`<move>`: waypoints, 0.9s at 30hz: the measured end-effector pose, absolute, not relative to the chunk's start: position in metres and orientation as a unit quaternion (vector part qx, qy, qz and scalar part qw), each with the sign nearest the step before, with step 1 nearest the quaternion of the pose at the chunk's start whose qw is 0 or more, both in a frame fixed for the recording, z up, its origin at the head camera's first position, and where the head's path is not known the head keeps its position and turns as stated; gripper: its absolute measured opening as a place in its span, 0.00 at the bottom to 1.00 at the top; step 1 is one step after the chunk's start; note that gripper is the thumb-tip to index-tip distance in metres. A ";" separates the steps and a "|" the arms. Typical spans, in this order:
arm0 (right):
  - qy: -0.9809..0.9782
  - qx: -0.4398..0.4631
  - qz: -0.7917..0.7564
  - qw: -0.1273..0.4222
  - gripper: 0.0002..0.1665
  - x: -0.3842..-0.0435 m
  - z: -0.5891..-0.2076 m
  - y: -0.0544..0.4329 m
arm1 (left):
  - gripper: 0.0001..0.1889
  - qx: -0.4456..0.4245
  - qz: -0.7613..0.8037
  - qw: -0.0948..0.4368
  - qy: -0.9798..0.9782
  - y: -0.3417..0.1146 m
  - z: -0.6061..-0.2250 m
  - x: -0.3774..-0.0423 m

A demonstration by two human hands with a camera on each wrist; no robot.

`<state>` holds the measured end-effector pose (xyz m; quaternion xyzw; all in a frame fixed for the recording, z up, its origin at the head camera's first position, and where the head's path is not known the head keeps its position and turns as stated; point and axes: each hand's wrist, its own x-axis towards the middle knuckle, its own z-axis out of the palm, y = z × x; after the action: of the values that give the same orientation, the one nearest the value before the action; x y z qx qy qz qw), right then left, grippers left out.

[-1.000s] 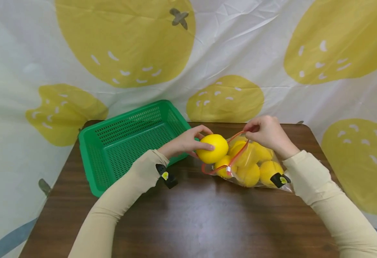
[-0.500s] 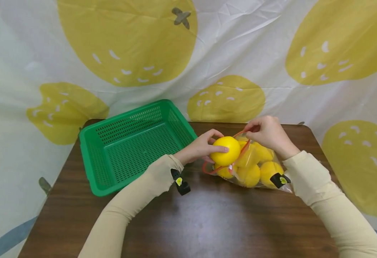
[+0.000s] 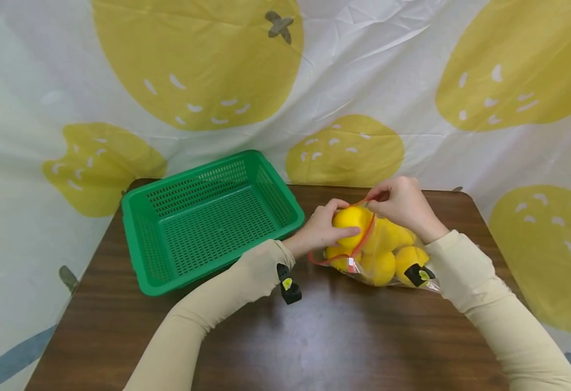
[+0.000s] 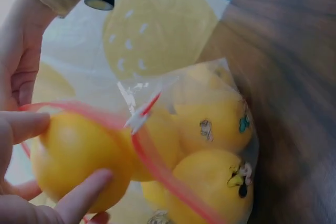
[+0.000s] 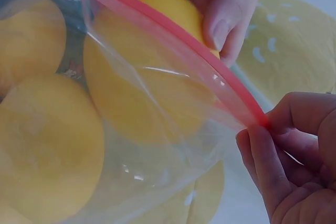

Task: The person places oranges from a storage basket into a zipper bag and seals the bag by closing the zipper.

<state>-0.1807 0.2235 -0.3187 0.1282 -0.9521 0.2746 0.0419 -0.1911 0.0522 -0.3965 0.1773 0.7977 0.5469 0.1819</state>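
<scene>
Brown table (image 3: 315, 336): left hand (image 3: 321, 232) grips lemon (image 3: 350, 220); right wrist view shows right hand (image 5: 294, 150) pinching bag rim (image 5: 173, 40).

Left hand (image 4: 21, 182) fingers (image 4: 79, 198) grip lemon (image 4: 79, 161) at bag (image 4: 210, 124) mouth.

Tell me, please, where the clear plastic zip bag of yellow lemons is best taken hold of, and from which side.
Probably at the red zip rim, from above on the far side, where the right hand pinches it. The rim is stiff and holds the clear plastic zip bag open; the film below is slack.
</scene>
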 end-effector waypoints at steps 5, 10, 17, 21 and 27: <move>-0.952 0.125 0.275 0.050 0.06 -0.182 -0.319 0.222 | 0.29 0.148 0.576 0.161 0.788 0.057 -0.398 -0.188; -0.953 0.120 0.273 0.062 0.06 -0.184 -0.319 0.221 | 0.26 0.167 0.586 0.156 0.777 0.059 -0.403 -0.190; -0.951 0.124 0.270 0.078 0.05 -0.184 -0.317 0.219 | 0.15 0.279 0.442 0.141 0.841 0.058 -0.406 -0.196; -0.952 0.119 0.269 0.080 0.05 -0.181 -0.315 0.223 | 0.12 0.284 0.445 0.136 0.838 0.050 -0.398 -0.196; -0.952 0.113 0.271 0.082 0.05 -0.180 -0.315 0.228 | 0.08 0.278 0.460 0.125 0.834 0.038 -0.395 -0.197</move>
<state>-0.1800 0.2277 -0.3154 0.1127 -0.9523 0.2713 0.0821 -0.1968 0.0379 -0.3947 0.2777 0.8341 0.4599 0.1248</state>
